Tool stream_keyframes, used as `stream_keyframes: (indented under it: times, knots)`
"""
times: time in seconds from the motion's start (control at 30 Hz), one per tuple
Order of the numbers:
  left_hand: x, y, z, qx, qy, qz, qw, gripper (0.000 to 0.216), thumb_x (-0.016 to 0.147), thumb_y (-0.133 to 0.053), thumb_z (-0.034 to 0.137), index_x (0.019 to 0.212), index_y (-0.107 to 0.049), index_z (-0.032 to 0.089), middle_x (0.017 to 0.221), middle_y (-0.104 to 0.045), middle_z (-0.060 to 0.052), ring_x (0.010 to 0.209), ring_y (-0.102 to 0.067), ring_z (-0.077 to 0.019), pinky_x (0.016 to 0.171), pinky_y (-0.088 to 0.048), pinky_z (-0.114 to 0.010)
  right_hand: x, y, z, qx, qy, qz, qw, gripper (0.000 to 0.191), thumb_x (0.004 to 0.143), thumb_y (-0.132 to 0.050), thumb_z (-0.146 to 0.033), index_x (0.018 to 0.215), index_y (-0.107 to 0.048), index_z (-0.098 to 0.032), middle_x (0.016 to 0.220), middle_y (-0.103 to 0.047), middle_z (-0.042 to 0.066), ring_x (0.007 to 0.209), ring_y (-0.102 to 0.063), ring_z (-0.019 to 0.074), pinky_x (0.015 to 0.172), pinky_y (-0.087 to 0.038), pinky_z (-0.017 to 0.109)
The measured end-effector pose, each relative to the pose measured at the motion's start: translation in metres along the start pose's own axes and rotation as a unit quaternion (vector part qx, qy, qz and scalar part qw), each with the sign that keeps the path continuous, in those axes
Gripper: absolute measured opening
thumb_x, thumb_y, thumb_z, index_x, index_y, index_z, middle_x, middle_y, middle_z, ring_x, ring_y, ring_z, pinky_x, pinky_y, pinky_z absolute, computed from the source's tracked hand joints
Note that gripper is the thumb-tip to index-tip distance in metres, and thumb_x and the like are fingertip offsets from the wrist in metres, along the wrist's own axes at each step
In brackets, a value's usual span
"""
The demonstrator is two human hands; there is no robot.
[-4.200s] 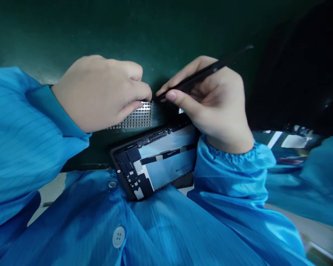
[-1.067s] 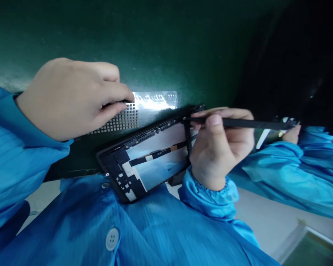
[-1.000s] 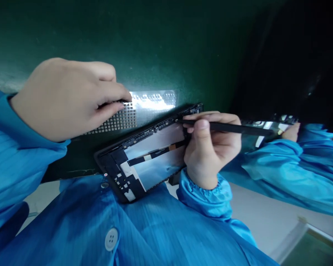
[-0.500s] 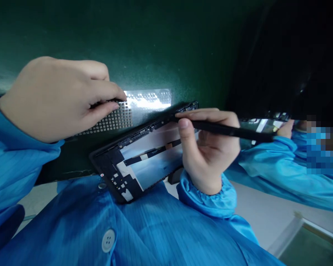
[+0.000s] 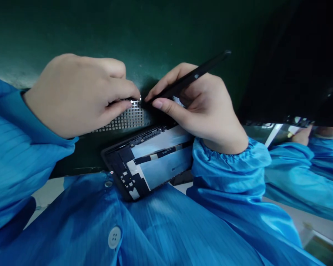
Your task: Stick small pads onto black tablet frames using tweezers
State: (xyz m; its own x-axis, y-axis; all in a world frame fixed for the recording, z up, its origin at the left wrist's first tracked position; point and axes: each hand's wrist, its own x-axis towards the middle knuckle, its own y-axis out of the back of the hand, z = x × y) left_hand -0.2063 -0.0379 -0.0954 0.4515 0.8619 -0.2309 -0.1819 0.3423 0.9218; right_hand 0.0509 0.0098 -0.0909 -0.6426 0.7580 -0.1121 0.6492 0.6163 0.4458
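The right hand (image 5: 211,107) pinches black tweezers (image 5: 201,71) slanting leftward, tips apparently at the right end of the gridded sheet (image 5: 127,121) pinched by the left hand (image 5: 77,92), the opened tablet (image 5: 158,166) lying obliquely just bodyward.

1. Left hand (image 5: 77,94): back upward, thumb and forefinger pinched, other fingers (image 5: 114,68) curled under.
2. Right hand (image 5: 209,105): palm partly showing, thumb and forefinger pinched, tips just beside the left fingers.
3. Left forearm (image 5: 22,147), right forearm (image 5: 230,171): sleeved, behind the fingers.
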Motion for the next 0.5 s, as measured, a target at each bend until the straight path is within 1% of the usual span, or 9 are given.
stream_keyframes:
  times: [0.07,0.13,0.2,0.3,0.33,0.4,0.47,0.5]
  knots:
    - [0.001,0.001,0.001,-0.008,0.013,0.0,1.0,0.056,0.111,-0.033,0.049,0.134,-0.081,0.031,0.109,-0.07,-0.008,0.097,-0.068,-0.026,0.093,-0.059,-0.043,-0.002,0.002,-0.003,-0.009,0.001,-0.007,1.0,0.043,0.093,-0.083,-0.069,0.103,-0.076,-0.028,0.107,-0.08,0.002,0.104,-0.079,0.0244,0.104,-0.07,0.042]
    - [0.002,0.001,0.003,-0.021,0.035,-0.005,0.999,0.052,0.109,-0.039,0.052,0.13,-0.083,0.032,0.106,-0.067,-0.006,0.099,-0.07,-0.0279,0.101,-0.06,-0.049,-0.004,0.003,-0.005,-0.023,0.006,-0.017,1.0,0.04,0.099,-0.078,-0.065,0.106,-0.076,-0.026,0.11,-0.079,0.003,0.106,-0.079,0.0228,0.106,-0.068,0.039]
    - [0.002,0.0,0.003,-0.039,0.054,-0.012,0.998,0.05,0.109,-0.043,0.054,0.129,-0.084,0.033,0.105,-0.065,-0.005,0.105,-0.071,-0.0302,0.111,-0.058,-0.056,-0.003,0.003,-0.006,-0.039,0.015,-0.026,0.999,0.035,0.105,-0.074,-0.059,0.108,-0.076,-0.025,0.114,-0.079,0.003,0.107,-0.078,0.0217,0.107,-0.067,0.037]
    - [0.001,-0.003,0.001,-0.058,0.052,-0.009,0.997,0.052,0.109,-0.044,0.056,0.133,-0.083,0.032,0.106,-0.064,-0.003,0.114,-0.072,-0.032,0.121,-0.053,-0.063,0.001,0.001,-0.004,-0.041,0.023,-0.03,0.998,0.026,0.105,-0.077,-0.052,0.106,-0.076,-0.026,0.113,-0.079,0.003,0.108,-0.078,0.0211,0.105,-0.066,0.036]
    - [0.001,-0.004,-0.001,-0.063,0.045,-0.002,0.997,0.053,0.109,-0.043,0.057,0.135,-0.082,0.032,0.106,-0.063,-0.003,0.116,-0.072,-0.0316,0.122,-0.052,-0.063,0.002,0.001,-0.003,-0.021,0.021,-0.026,0.999,0.026,0.103,-0.079,-0.052,0.103,-0.076,-0.026,0.111,-0.08,0.003,0.106,-0.078,0.0209,0.103,-0.067,0.036]
    - [0.002,-0.004,-0.005,-0.071,0.034,0.015,0.997,0.057,0.11,-0.04,0.06,0.138,-0.08,0.032,0.107,-0.063,-0.001,0.119,-0.071,-0.0286,0.125,-0.05,-0.063,-0.002,0.004,-0.002,0.059,0.015,0.002,0.998,0.03,0.099,-0.085,-0.053,0.099,-0.075,-0.025,0.104,-0.08,0.003,0.097,-0.079,0.019,0.095,-0.068,0.035]
    - [0.001,-0.003,-0.007,-0.092,0.024,0.03,0.995,0.063,0.11,-0.035,0.064,0.137,-0.08,0.029,0.107,-0.065,0.0,0.118,-0.07,-0.0247,0.127,-0.049,-0.061,-0.019,0.011,-0.002,0.161,0.014,0.066,0.985,0.029,0.097,-0.089,-0.048,0.097,-0.074,-0.024,0.096,-0.082,0.001,0.083,-0.076,0.0153,0.082,-0.068,0.032]
    - [0.0,-0.001,-0.006,-0.129,0.034,0.037,0.99,0.064,0.109,-0.038,0.067,0.131,-0.082,0.026,0.106,-0.065,0.0,0.118,-0.07,-0.0238,0.129,-0.048,-0.061,-0.033,0.016,-0.003,0.205,0.011,0.098,0.974,0.026,0.096,-0.09,-0.044,0.097,-0.074,-0.024,0.093,-0.082,0.0,0.078,-0.074,0.0139,0.076,-0.067,0.03]
